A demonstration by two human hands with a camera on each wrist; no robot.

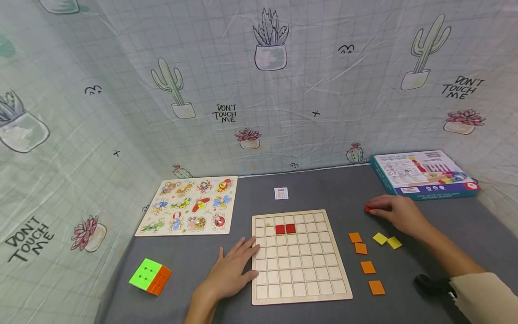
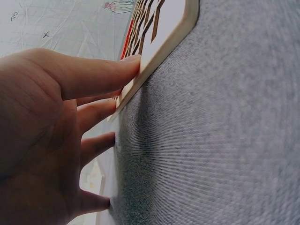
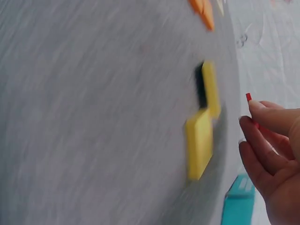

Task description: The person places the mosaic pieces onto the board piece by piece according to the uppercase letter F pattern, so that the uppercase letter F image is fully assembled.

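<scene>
My right hand [image 1: 398, 214] pinches a small red square tile [image 1: 367, 208] between thumb and fingers, near the box at the right; the right wrist view shows the tile's red edge [image 3: 249, 97] at the fingertips. At the left edge of a wooden grid board [image 1: 299, 263] rests my left hand [image 1: 230, 270], fingers spread; its thumb [image 2: 105, 77] touches the rim in the left wrist view. Two red tiles [image 1: 285, 229] lie side by side in the board's upper cells. To the board's right are several orange tiles [image 1: 368, 267] and two yellow tiles [image 1: 380, 238].
A small printed grid card [image 1: 281, 193] lies behind the board. An insect picture puzzle [image 1: 188, 207] is at the back left, with a puzzle cube [image 1: 149, 276] in front of it. A teal-edged box [image 1: 425, 174] lies at the back right. A black object [image 1: 426, 284] sits near the right sleeve.
</scene>
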